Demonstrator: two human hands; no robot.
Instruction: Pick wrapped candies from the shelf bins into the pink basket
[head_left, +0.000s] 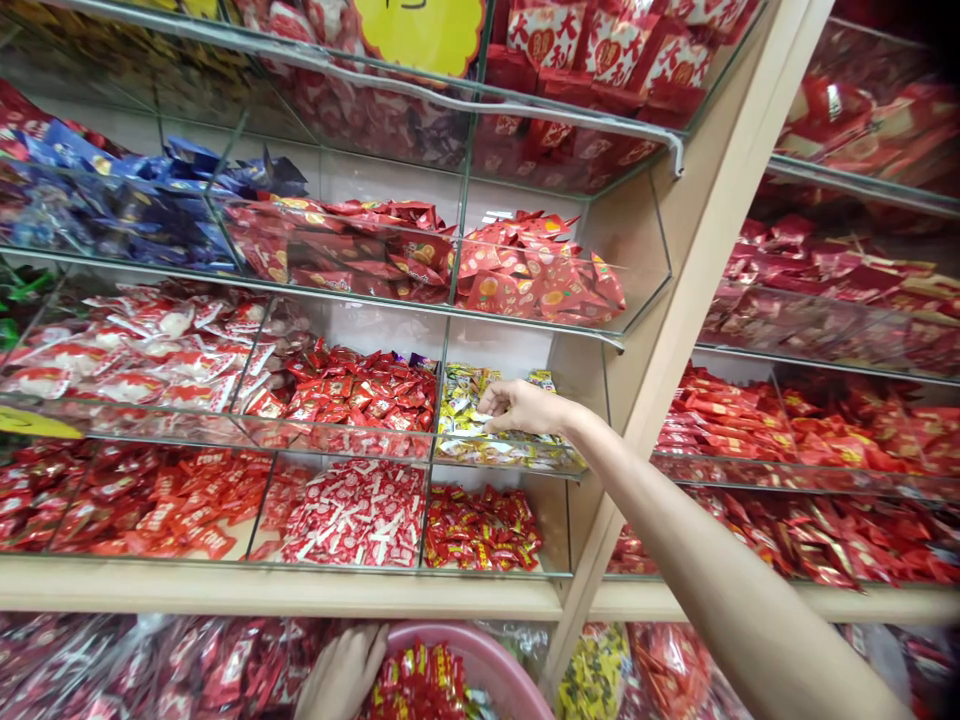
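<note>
My right hand [519,408] reaches into a glass compartment, just above yellow-and-white wrapped candies [461,400]. Its fingers are curled towards the thumb, and what they pinch, if anything, is too small to make out. Low in the view, my left hand [343,672] is at the rim of a pink plastic basin [499,650], fingers bent against its left edge. Inside the basin lie red-and-yellow wrapped candies [421,680], with a few pale wrappers beside them.
Glass dividers and front panes [375,445] split the shelves into compartments of red, white and blue wrapped candies. A wooden upright [697,260] stands to the right of my right hand. Bagged candies [187,665] lie below the wooden ledge [262,588].
</note>
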